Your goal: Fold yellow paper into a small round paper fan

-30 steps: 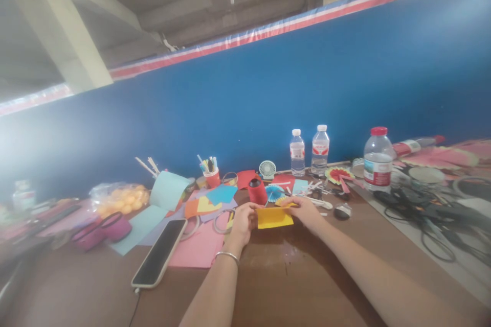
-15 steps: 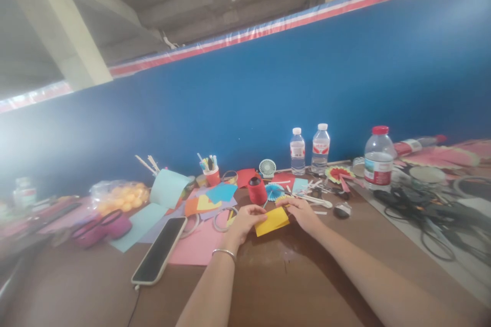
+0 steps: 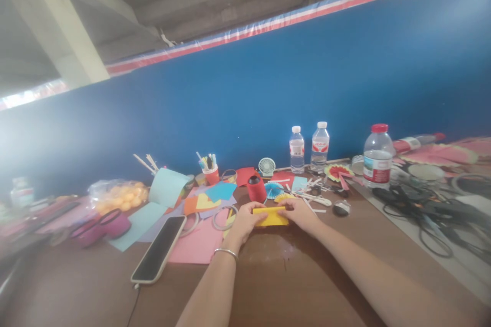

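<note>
Between my two hands is a strip of folded yellow paper (image 3: 271, 217), held level just above the brown table (image 3: 284, 286). My left hand (image 3: 245, 222), with a silver bangle at the wrist, pinches its left end. Thumb and fingers of my right hand (image 3: 301, 214) grip the right end. Just beyond the paper stand a red spool-like object (image 3: 257, 190) with a dark top and a pleated blue paper fan (image 3: 273, 191). A pleated yellow paper piece (image 3: 284, 197) lies close behind my right hand.
A phone (image 3: 159, 250) with a cable lies left, beside pink paper (image 3: 195, 245) and tape rolls. Bottles, including a large red-capped one (image 3: 378, 158), stand at the back. Black cables (image 3: 414, 209) crowd the right. A utility knife (image 3: 316, 199) and paper scraps lie behind my hands.
The yellow paper has turned from a slant to level and now shows as a narrower strip. My right hand has shifted slightly, uncovering the pleated yellow piece behind it.
</note>
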### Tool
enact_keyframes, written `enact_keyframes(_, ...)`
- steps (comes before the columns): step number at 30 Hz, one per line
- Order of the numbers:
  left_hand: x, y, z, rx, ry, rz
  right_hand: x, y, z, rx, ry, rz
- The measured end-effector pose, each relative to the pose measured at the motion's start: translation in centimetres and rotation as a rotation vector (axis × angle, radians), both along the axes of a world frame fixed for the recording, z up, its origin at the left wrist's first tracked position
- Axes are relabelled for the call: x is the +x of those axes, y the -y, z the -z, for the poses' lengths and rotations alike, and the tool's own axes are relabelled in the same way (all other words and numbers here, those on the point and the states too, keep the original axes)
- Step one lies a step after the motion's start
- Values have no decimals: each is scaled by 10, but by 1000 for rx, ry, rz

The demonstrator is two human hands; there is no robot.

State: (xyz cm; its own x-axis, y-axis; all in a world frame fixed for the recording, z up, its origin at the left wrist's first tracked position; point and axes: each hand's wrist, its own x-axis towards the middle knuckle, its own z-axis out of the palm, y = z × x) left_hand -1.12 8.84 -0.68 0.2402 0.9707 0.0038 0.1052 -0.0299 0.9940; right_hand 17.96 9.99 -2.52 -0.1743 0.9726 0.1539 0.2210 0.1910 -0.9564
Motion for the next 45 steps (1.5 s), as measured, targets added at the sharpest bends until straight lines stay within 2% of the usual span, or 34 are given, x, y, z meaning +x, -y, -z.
enact_keyframes(4, 0, -2, 2, 100, -58, -45, 1, -1, 0, 4, 5, -30)
enact_keyframes(14, 0, -4, 4, 148, -98, -50, 0, -1, 0, -25, -54, -39)
enact_keyframes(22, -3, -9, 2, 249, -188, -177, -5, 5, -4, -213, -228, -41)
enact_keyframes(34, -5, -11, 3, 300, -232, -176, -3, 6, -9, -246, -235, -20)
enact_keyframes(45, -4, -12, 2, 267, -161, -199, -4, 5, -6, -224, -224, -42)
